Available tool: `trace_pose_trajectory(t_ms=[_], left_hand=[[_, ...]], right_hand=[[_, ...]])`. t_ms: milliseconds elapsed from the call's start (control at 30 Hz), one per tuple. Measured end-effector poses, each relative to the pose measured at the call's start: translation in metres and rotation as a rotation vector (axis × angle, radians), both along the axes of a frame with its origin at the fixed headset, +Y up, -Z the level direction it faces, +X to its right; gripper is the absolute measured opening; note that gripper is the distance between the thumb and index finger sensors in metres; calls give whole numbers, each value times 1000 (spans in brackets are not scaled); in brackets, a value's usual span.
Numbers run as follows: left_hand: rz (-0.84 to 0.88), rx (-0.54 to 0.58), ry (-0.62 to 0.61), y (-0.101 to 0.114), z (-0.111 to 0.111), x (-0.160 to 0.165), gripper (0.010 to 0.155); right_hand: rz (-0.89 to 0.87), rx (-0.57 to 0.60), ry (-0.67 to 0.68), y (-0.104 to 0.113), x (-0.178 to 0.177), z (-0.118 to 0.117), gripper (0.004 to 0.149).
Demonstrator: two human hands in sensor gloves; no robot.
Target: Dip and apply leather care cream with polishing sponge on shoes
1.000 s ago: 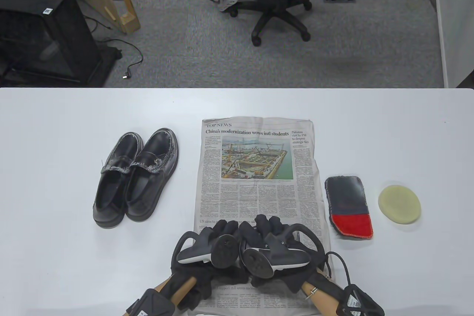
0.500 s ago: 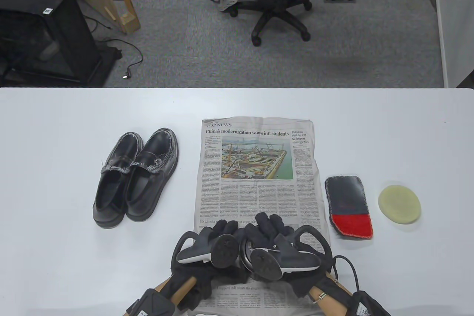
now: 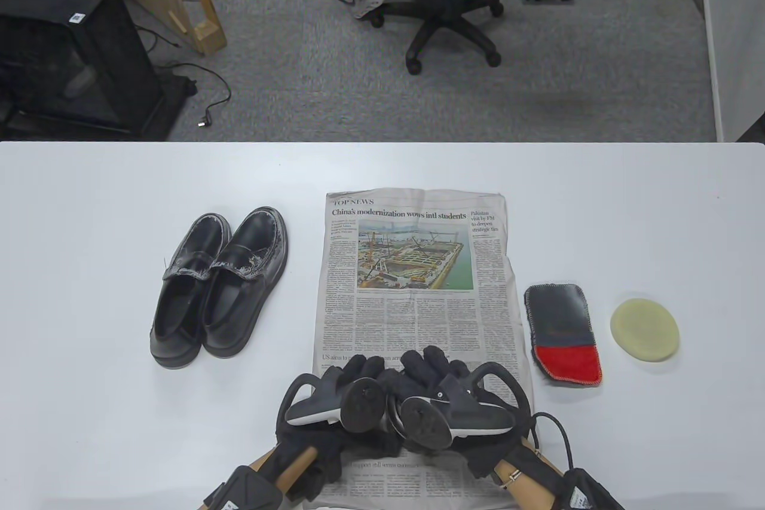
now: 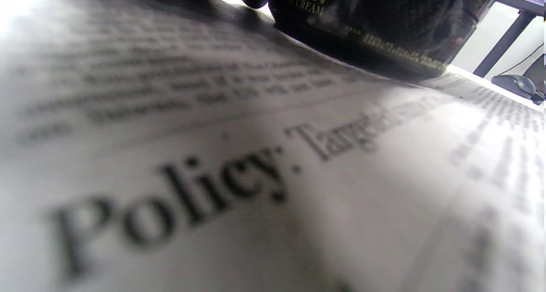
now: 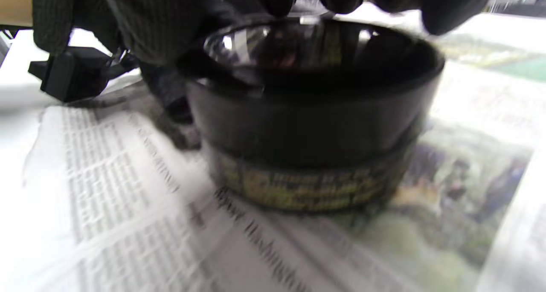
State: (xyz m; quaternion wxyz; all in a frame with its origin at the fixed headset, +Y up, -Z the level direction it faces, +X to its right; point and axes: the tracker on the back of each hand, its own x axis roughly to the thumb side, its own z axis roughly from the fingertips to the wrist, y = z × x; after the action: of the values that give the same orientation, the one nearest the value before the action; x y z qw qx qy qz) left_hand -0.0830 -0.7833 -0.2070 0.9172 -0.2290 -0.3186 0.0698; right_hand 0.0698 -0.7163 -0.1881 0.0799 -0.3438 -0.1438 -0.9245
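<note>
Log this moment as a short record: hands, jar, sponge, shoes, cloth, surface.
left hand: on the cream jar's side, over the newspaper
right hand: fingers above the jar's rim
cream jar: black, standing on the newspaper; lid state unclear
sponge: round, pale yellow, far right, untouched
shoes: black pair, left of the newspaper
cloth: grey and red, between newspaper and sponge

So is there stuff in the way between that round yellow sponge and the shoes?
Yes. The newspaper lies flat between the sponge and the shoes, and so does the red and grey cloth. Both hands work at the paper's near end.
</note>
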Motion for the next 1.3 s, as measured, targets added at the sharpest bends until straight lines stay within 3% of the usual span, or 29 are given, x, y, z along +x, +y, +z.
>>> trace_pose_trajectory(t_ms=[67,200,300,367,467,700,767,833,967,1167,1300], left_hand=[[-2,1,3,0,0,0,105],[-2,0,4,0,0,0,105],[-3,-2,3,0,0,0,105],[-1,-3,3,0,0,0,105],[-1,-2,4,0,0,0,104],[-2,1,9,0,0,0,104],[0,-1,10,0,0,0,104],[-3,0,8,0,0,0,104],[-3,1,7,0,0,0,103],[-12,16,16,0,0,2,102],[-20,20,19,0,0,2,102]], right_hand=[[17,150,-55,-3,-4,2,96],[248,380,-121,-15,-17,3,103],[132,235,-163,-2,-8,0,101],[5,63,-97,3,-1,0,92],[-66,-30,-34,4,7,4,88],[192,344,-139,-11,-10,4,103],[155,291,-150,-9,-8,4,99],[65,113,-99,-3,0,4,95],[-8,8,-35,0,7,4,102],[120,205,-60,-7,-9,13,106],[125,252,-132,-9,-14,13,105]])
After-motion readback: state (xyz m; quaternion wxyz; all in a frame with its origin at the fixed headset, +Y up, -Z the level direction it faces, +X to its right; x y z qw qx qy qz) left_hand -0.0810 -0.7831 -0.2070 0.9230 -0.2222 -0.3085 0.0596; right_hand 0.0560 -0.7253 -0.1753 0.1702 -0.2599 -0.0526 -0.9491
